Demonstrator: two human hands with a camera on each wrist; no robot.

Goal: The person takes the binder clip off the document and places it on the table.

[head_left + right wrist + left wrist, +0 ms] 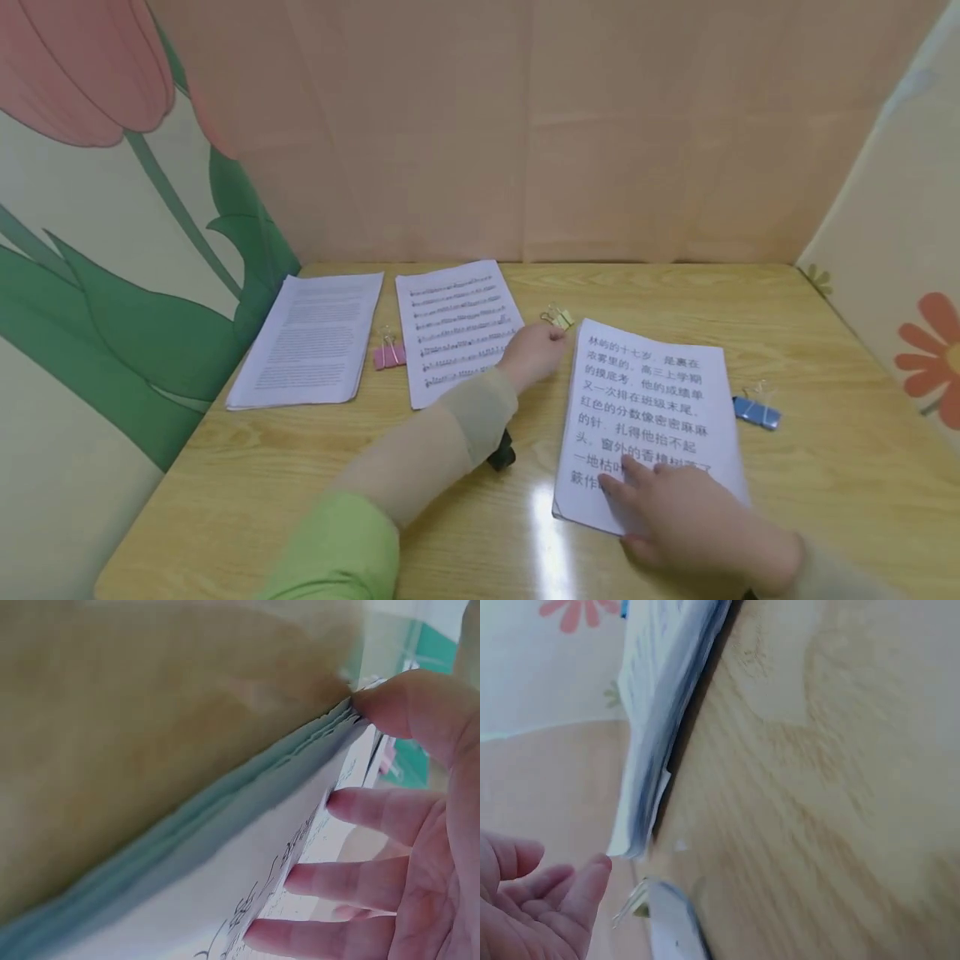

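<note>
A thick stack of paper with large printed Chinese characters [645, 392] lies at the right of the table. My right hand [690, 512] rests on its lower part, fingertips on the top sheet. In the right wrist view the thumb [401, 709] touches the stack's edge, while the other fingers reach over the printed face. My left hand [534, 357] is near the stack's upper left corner, beside a yellow binder clip [557, 317]. In the left wrist view its thumb and fingers are apart with nothing between them, and the fingertips lie close to the stack's corner [626, 844].
Sheet music [453, 321] lies under my left forearm's reach, with a pink binder clip [389, 357] to its left. Farther left is another printed stack [311, 337]. A blue binder clip [757, 412] lies right of the large-print stack. A black object [502, 452] shows under the left wrist.
</note>
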